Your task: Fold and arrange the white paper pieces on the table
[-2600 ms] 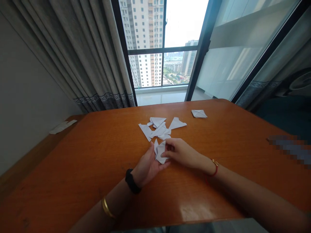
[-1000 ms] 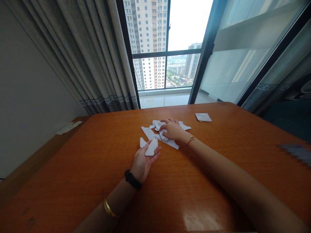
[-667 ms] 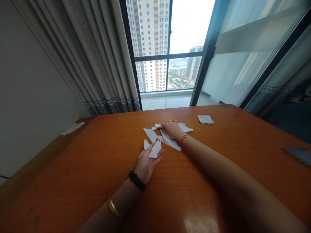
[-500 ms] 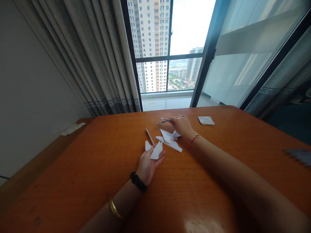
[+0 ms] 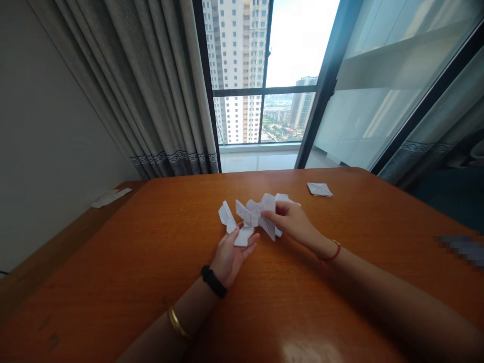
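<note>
Fingers (image 5: pixel 251 242) of the left hand (image 5: pixel 229 263) lie loosely spread beneath a folded white paper piece (image 5: pixel 243 236), the right hand (image 5: pixel 295 223) pinches a second folded paper piece (image 5: pixel 266 210) just beyond it, and a folded paper square (image 5: pixel 319 189) sits farther off at upper right on the orange wooden table (image 5: pixel 113 302).

A high-rise apartment, with floor-length curtains (image 5: pixel 159 91) and tall windows (image 5: pixel 291 45).

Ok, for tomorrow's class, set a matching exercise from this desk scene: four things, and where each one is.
Things:
1. Black wristband
2. Red cord bracelet
3. Folded white paper square
4. White paper slip

Places:
A. On the wooden ledge by the wall
B. On the right wrist
C. Near the far edge of the orange table
D. On the left wrist

Pairs: 1-D, 2-B, 3-C, 4-A
</note>
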Action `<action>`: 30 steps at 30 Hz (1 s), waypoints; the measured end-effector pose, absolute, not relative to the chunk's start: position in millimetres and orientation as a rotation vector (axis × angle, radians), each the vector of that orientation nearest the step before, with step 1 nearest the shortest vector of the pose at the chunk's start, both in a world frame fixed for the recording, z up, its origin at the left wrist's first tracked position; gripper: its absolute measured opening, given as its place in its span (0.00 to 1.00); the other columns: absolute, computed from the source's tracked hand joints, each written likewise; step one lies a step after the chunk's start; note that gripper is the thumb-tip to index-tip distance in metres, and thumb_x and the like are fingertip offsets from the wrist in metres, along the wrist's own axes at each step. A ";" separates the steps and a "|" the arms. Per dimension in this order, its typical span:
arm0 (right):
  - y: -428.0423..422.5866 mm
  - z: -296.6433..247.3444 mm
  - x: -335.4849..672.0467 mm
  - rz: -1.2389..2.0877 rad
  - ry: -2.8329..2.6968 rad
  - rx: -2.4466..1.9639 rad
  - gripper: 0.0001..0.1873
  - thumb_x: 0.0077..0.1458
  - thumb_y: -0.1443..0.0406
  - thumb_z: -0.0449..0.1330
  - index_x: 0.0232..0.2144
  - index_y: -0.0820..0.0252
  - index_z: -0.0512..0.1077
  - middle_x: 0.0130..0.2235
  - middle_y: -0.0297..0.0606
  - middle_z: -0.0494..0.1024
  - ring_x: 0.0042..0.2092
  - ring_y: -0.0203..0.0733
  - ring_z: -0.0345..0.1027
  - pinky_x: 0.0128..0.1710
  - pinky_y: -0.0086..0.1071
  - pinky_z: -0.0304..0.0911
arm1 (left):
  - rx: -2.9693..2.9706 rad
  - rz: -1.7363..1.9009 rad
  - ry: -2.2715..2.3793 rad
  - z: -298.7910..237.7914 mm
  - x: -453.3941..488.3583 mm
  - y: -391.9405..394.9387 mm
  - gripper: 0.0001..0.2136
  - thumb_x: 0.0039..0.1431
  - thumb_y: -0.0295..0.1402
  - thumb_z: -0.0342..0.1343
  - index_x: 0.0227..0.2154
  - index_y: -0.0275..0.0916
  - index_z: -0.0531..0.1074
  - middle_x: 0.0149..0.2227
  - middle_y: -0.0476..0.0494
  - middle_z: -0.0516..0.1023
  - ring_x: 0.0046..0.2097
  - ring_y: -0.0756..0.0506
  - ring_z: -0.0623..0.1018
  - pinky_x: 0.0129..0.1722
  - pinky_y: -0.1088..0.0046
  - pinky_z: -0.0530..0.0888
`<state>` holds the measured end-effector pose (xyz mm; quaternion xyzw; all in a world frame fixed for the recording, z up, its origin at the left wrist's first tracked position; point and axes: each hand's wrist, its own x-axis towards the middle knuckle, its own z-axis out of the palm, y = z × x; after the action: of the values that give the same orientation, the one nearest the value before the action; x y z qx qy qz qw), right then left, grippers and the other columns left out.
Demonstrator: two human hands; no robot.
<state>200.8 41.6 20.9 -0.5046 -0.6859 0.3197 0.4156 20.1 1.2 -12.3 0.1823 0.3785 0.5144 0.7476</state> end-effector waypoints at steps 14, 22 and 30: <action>42.8 21.7 216.0 0.289 -1.840 -1.441 0.16 0.61 0.57 0.53 0.32 0.59 0.77 0.30 0.38 0.77 0.32 0.43 0.69 0.32 0.32 0.62 | 0.568 1.181 0.920 -11.5 20.7 1.1 0.11 0.57 0.26 0.59 0.44 0.37 0.71 0.47 0.37 0.77 0.41 0.42 0.81 0.37 0.70 0.78; 47.7 10.8 221.7 0.313 -2.057 -1.251 0.26 0.53 0.72 0.54 0.55 0.57 0.69 0.51 0.45 0.69 0.44 0.43 0.69 0.46 0.38 0.66 | 0.592 1.052 0.804 -7.2 17.6 -1.1 0.11 0.59 0.27 0.57 0.46 0.36 0.70 0.43 0.38 0.78 0.36 0.46 0.81 0.35 0.72 0.79; 12.5 40.4 225.8 0.609 -2.370 -0.750 0.18 0.58 0.75 0.51 0.38 0.52 0.78 0.48 0.38 0.72 0.50 0.41 0.67 0.52 0.37 0.63 | 0.646 0.663 0.653 -8.2 11.8 -5.0 0.11 0.56 0.27 0.58 0.42 0.34 0.71 0.37 0.40 0.78 0.27 0.50 0.78 0.23 0.80 0.74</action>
<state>225.8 12.5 40.4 -0.2808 -0.8870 0.2279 0.2872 11.8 -5.0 -8.2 0.3060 0.3093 0.3140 0.8439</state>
